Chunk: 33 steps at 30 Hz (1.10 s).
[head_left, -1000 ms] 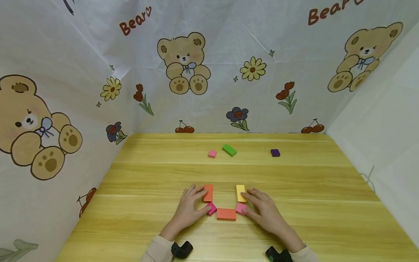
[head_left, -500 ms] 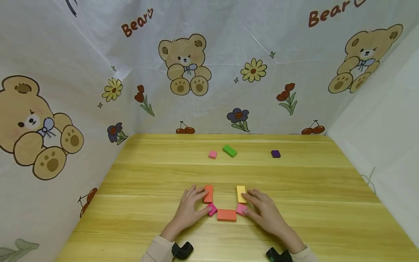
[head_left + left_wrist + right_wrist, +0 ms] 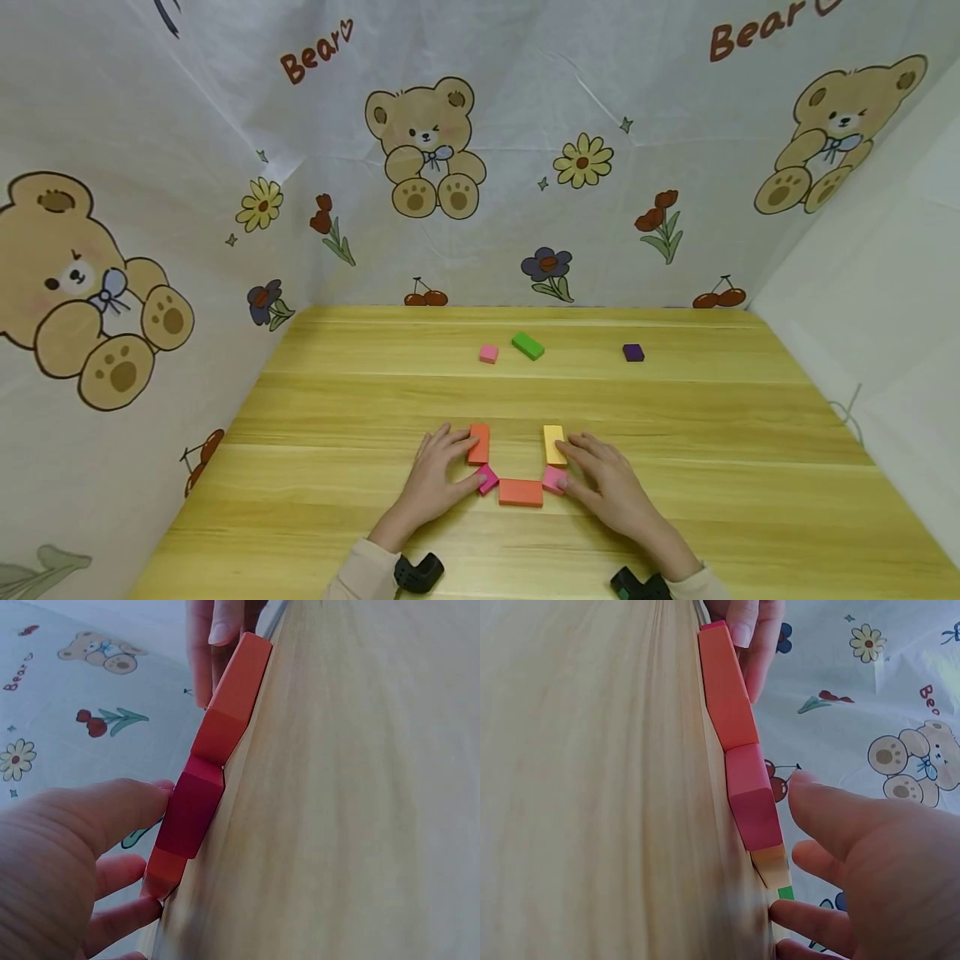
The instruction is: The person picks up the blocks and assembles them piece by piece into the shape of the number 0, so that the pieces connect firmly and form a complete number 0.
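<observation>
Five-sided chain aside, the blocks form a U on the table: a left orange block [image 3: 478, 444], a magenta block [image 3: 487, 479], a front orange block [image 3: 521, 492], a pink block [image 3: 555, 479] and a yellow block [image 3: 554, 445]. My left hand [image 3: 437, 473] has its thumb at the magenta block and its fingertips at the left orange one. On the other side, my right hand [image 3: 606, 477] reaches its fingertips to the yellow block. Its thumb [image 3: 832, 806] is close beside the pink block in the right wrist view. Fingers of both hands are loosely extended.
Toward the back of the wooden table [image 3: 375, 383] lie a small pink block [image 3: 489, 354], a green block [image 3: 528, 345] and a dark purple block [image 3: 633, 352]. A bear-print cloth [image 3: 502, 233] hangs behind and to the left; a white surface rises at the right.
The whole scene shifts slightly in the head view. Hands and blocks keep their places relative to each other.
</observation>
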{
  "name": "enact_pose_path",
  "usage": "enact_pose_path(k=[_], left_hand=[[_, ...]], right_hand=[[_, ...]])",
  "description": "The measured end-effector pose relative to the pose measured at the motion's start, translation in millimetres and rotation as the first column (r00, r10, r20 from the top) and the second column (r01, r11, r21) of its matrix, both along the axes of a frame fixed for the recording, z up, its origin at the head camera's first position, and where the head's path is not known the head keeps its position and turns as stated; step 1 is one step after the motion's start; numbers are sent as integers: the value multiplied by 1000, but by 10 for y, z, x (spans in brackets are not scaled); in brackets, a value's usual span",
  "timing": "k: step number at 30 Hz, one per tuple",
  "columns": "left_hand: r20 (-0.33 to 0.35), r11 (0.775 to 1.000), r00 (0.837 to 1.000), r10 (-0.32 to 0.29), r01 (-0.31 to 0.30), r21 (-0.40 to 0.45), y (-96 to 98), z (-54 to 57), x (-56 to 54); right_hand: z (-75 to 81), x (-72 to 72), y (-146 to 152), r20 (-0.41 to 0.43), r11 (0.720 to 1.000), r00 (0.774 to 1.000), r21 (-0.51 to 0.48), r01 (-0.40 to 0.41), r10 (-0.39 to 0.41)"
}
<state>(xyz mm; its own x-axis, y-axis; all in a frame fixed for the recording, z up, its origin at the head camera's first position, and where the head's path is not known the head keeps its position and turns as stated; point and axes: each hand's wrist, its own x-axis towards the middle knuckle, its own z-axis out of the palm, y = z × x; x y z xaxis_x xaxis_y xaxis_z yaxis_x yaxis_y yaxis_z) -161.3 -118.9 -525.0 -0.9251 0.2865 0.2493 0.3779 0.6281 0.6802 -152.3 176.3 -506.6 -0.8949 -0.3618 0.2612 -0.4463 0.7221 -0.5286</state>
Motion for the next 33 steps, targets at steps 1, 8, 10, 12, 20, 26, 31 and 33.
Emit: enact_pose_path(k=[1,8,10,12,20,26,31,33], left_hand=[[-1,1000,1000,1,-1,3,0,-3,0],[0,1000,1000,2,-2,-3,-15,-7,-5],[3,1000,1000,1,-1,8,-18,-4,-4],[2,1000,1000,-1,1,9,-21,-6,-4],[-10,1000,1000,-5,5,-5,-11,-37,-17],[-51,1000,999,-5,4,-12,-16,-29,-31],[-16,1000,1000,-8,8,-9,-20,-19,-21],[2,1000,1000,-8,8,-2,-18,-15,-17]], right_hand=[[-3,-5,0,4,1000,1000,-4,1,-1],[-21,-77,31,-27,997,999,-77,16,-19],[-27,-111,60,-49,995,998,-98,34,-39],[-20,-143,103,-69,991,995,-120,65,-74],[143,-400,423,40,946,968,-204,252,-249],[314,-917,768,48,916,941,-217,338,-335],[358,-1341,983,101,881,898,-177,440,-428],[365,-1460,1034,171,869,882,-166,466,-440]])
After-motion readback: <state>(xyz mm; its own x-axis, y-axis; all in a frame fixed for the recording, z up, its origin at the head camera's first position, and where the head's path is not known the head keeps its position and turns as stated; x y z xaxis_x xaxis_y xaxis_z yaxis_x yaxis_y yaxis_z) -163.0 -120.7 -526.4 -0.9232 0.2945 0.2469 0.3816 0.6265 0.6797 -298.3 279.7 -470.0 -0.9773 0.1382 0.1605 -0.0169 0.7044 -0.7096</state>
